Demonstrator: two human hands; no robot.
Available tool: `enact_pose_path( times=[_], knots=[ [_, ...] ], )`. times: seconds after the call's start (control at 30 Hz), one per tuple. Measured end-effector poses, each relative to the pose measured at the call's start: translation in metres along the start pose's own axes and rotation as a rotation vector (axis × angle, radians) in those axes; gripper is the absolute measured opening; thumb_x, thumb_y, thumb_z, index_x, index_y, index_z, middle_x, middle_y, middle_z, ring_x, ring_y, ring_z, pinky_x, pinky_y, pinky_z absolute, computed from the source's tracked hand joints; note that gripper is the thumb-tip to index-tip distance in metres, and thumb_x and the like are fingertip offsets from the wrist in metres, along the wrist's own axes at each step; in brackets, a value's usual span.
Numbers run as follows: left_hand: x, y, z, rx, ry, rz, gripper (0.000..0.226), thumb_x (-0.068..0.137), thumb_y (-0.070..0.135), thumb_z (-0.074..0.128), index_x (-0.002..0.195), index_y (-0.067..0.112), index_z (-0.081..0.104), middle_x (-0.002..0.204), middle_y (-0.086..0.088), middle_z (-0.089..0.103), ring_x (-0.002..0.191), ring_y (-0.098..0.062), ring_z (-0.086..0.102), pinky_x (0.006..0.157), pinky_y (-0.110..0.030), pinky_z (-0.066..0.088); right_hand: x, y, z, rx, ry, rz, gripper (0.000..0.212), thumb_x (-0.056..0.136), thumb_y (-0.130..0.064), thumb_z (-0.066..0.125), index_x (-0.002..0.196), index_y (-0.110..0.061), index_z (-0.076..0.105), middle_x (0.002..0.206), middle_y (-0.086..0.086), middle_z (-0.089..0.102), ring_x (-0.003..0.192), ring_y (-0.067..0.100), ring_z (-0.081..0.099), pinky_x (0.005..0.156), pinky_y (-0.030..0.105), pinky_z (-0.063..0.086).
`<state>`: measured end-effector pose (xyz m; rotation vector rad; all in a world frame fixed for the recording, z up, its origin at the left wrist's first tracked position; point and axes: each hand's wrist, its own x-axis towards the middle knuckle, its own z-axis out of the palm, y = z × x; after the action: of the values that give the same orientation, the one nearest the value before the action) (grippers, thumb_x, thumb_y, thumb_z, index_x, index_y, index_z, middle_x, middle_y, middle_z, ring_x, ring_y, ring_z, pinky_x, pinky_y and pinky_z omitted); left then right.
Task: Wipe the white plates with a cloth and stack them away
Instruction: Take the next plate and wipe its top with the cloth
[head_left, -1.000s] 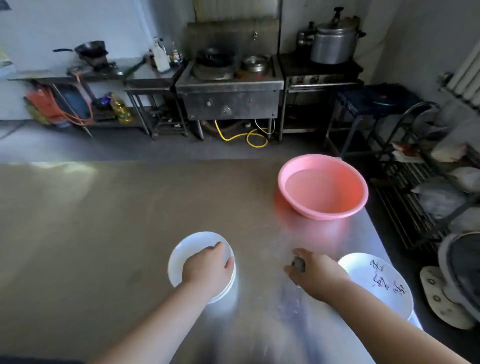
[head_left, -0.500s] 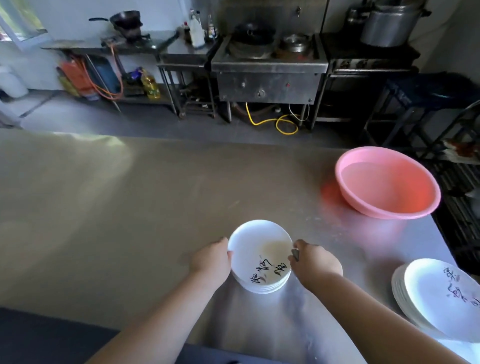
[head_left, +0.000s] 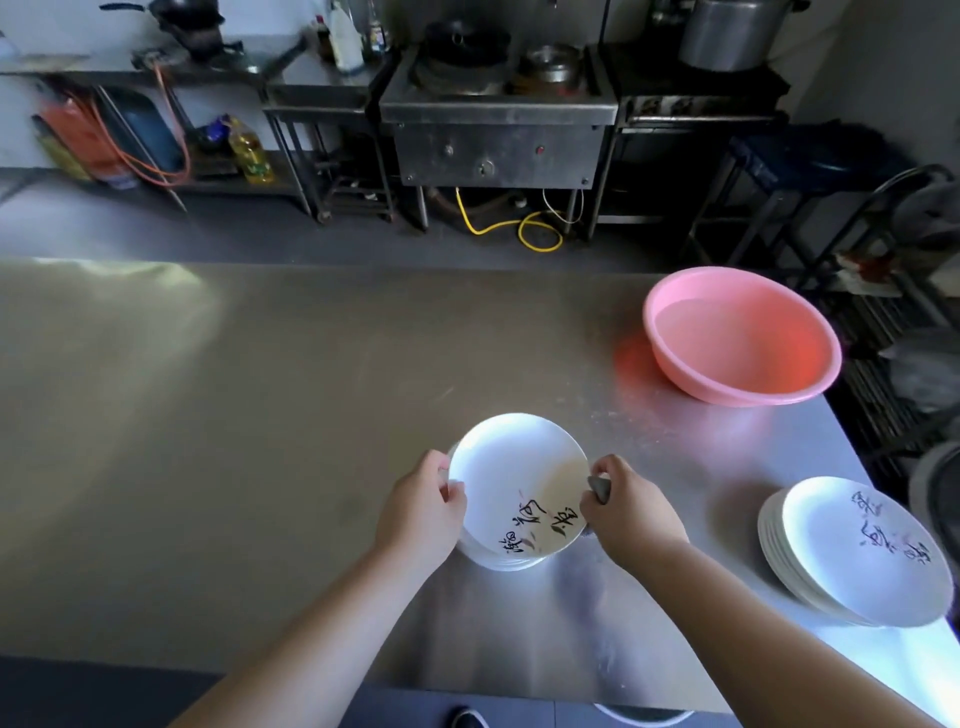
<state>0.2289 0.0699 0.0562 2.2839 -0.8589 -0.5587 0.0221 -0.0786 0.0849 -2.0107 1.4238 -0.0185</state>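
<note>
A white plate (head_left: 511, 475) with black brush writing is tilted above a small stack of white plates (head_left: 511, 562) near the table's front edge. My left hand (head_left: 423, 512) grips its left rim. My right hand (head_left: 631, 512) pinches its right rim, and a small grey cloth (head_left: 600, 488) is tucked in the same fingers. A second stack of white plates (head_left: 852, 553) with similar writing sits at the right front corner, apart from both hands.
A pink plastic basin (head_left: 740, 338) with water stands at the back right of the steel table (head_left: 234, 415). Beyond the table are a gas stove (head_left: 496, 114), a big pot (head_left: 735, 31) and wire racks (head_left: 883, 312) on the right.
My left hand came off the top of the plate stack to its left rim. Both hands have raised and tilted the top plate. My view turned left and down.
</note>
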Motion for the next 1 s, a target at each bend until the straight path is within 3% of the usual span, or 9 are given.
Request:
enact_pose_path(
  times=[0.2, 0.33, 0.47, 0.67, 1.0],
  knots=[
    [-0.034, 0.033, 0.034, -0.045, -0.143, 0.077, 0.021, 0.099, 0.028, 0.059, 0.117, 0.036, 0.052, 0.076, 0.01, 0.057, 0.068, -0.01, 0.056, 0.058, -0.03, 0.044, -0.027, 0.053, -0.042, 0.061, 0.045, 0.03, 0.017, 0.094, -0.023, 0.058, 0.107, -0.031, 0.052, 0.07, -0.013, 0.07, 0.058, -0.003, 0.063, 0.052, 0.027, 0.046],
    [-0.061, 0.045, 0.078, -0.074, -0.237, 0.114, 0.037, 0.097, 0.026, 0.063, 0.129, 0.037, 0.05, 0.079, 0.009, 0.063, 0.074, -0.007, 0.06, 0.073, -0.034, 0.053, -0.038, 0.107, -0.057, 0.065, 0.03, 0.068, 0.018, 0.095, -0.022, 0.06, 0.106, -0.032, 0.051, 0.074, -0.012, 0.072, 0.055, -0.005, 0.065, 0.051, 0.028, 0.045],
    [-0.086, 0.047, 0.128, -0.076, -0.289, 0.078, 0.035, 0.095, 0.025, 0.061, 0.122, 0.043, 0.048, 0.077, 0.006, 0.057, 0.07, -0.012, 0.058, 0.073, -0.041, 0.054, -0.038, 0.155, -0.053, 0.01, -0.018, 0.128, 0.017, 0.095, -0.025, 0.06, 0.107, -0.033, 0.049, 0.077, -0.014, 0.069, 0.065, 0.004, 0.066, 0.053, 0.028, 0.045],
    [-0.096, 0.046, 0.176, -0.014, -0.31, -0.028, 0.038, 0.095, 0.021, 0.06, 0.13, 0.036, 0.055, 0.08, 0.009, 0.057, 0.075, -0.009, 0.059, 0.072, -0.032, 0.052, -0.022, 0.196, -0.033, -0.02, -0.13, 0.219, 0.022, 0.093, -0.024, 0.059, 0.113, -0.027, 0.052, 0.095, -0.007, 0.068, 0.082, 0.02, 0.064, 0.066, 0.031, 0.046],
    [-0.087, 0.041, 0.191, 0.051, -0.283, -0.05, 0.04, 0.097, 0.027, 0.06, 0.133, 0.043, 0.053, 0.081, 0.016, 0.059, 0.077, -0.003, 0.059, 0.069, -0.03, 0.05, 0.001, 0.204, -0.025, -0.142, -0.168, 0.169, 0.019, 0.098, -0.028, 0.051, 0.116, -0.024, 0.054, 0.096, -0.004, 0.068, 0.083, 0.025, 0.063, 0.067, 0.03, 0.045]
  ],
)
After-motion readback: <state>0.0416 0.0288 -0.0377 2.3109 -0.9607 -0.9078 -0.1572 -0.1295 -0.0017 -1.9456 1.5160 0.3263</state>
